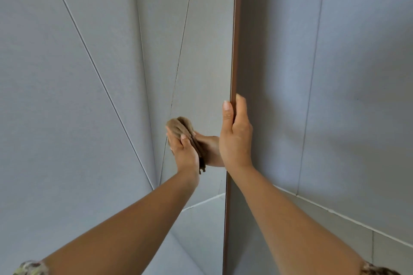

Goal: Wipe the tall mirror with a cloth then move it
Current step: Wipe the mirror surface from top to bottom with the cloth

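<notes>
The tall mirror (201, 69) stands upright in front of me, seen at a steep angle, with a thin brown frame along its right edge (234, 51). Its glass reflects grey wall panels and my own hand. My left hand (182, 152) presses a folded tan cloth (182, 128) flat against the glass at about mid height. My right hand (234, 138) grips the brown frame edge, thumb on the glass side and fingers wrapped behind it.
Grey panelled walls (67, 73) with thin seams close in on the left and on the right (346, 73). A pale skirting line (335, 212) runs along the floor at the lower right. The mirror's grey back (250, 51) faces right.
</notes>
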{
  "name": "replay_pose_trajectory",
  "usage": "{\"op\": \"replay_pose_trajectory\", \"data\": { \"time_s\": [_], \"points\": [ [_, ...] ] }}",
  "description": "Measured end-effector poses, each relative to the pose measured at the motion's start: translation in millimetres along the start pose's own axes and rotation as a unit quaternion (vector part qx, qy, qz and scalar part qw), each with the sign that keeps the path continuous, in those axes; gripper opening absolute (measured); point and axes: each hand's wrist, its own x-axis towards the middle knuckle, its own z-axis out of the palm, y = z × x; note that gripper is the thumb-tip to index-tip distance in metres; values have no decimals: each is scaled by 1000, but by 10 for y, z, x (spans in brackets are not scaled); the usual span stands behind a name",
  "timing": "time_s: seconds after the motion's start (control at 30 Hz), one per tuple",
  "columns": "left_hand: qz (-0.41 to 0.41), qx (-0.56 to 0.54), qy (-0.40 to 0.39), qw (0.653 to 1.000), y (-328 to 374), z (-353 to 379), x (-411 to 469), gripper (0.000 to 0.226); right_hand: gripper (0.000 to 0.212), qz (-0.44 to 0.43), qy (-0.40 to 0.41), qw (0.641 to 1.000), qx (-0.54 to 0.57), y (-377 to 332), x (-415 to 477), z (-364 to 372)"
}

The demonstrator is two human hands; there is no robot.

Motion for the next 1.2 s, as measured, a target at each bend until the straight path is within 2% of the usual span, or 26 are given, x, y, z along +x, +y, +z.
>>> {"op": "replay_pose_trajectory", "data": {
  "time_s": [0.03, 0.1, 0.17, 0.23, 0.3, 0.33, 0.4, 0.47, 0.57, 0.67, 0.73, 0.83, 0.93, 1.0, 1.1, 1.2],
  "points": [
    [13, 16, -11, 1000, 90, 4, -57, 74, 41, 2, -4, 1000, 6, 3, 2, -6],
    [105, 58, -52, 991, 368, 43, -208, 63, 40, 3, -13, 1000, 15, 14, -2, -17],
    [215, 73, -84, 970, 648, 95, -347, 57, 36, 6, -27, 999, 27, 36, -14, -6],
    [274, 88, -103, 952, 745, 179, -397, 56, 30, 10, -35, 999, 37, 75, -32, 12],
    [271, 82, -97, 954, 608, 164, -391, 55, 29, 6, -27, 999, 34, 90, -32, 31],
    [241, 76, -84, 964, 455, 120, -377, 54, 28, 4, -22, 999, 30, 109, -39, 30],
    [130, 71, -75, 986, 13, -14, -263, 58, 26, -2, -17, 1000, 25, 151, -81, 27],
    [47, 72, -83, 993, -438, -147, -201, 74, 25, 4, -9, 1000, 24, 224, -185, 36],
    [23, 95, -87, 991, -676, -209, -360, 78, 28, 38, 17, 999, 35, 313, -342, 53],
    [52, 94, -97, 989, -516, -192, -452, 77, 32, 57, 9, 997, 59, 362, -363, 55],
    [123, 87, -115, 982, -162, -128, -550, 66, 33, 67, -2, 995, 80, 390, -346, 66],
    [274, 99, -135, 947, 400, 42, -604, 57, 39, 55, 0, 994, 94, 401, -344, 81],
    [374, 134, -154, 905, 512, 43, -533, 61, 38, 53, -20, 992, 116, 417, -343, 66],
    [388, 161, -184, 889, 256, -71, -567, 63, 34, 57, -29, 991, 121, 415, -341, 37],
    [355, 181, -217, 891, -320, -300, -779, 54, 26, 59, -14, 993, 102, 427, -349, 17],
    [306, 173, -223, 909, -511, -398, -891, 53, 46, 43, 7, 997, 67, 451, -371, 60]
  ]
}}
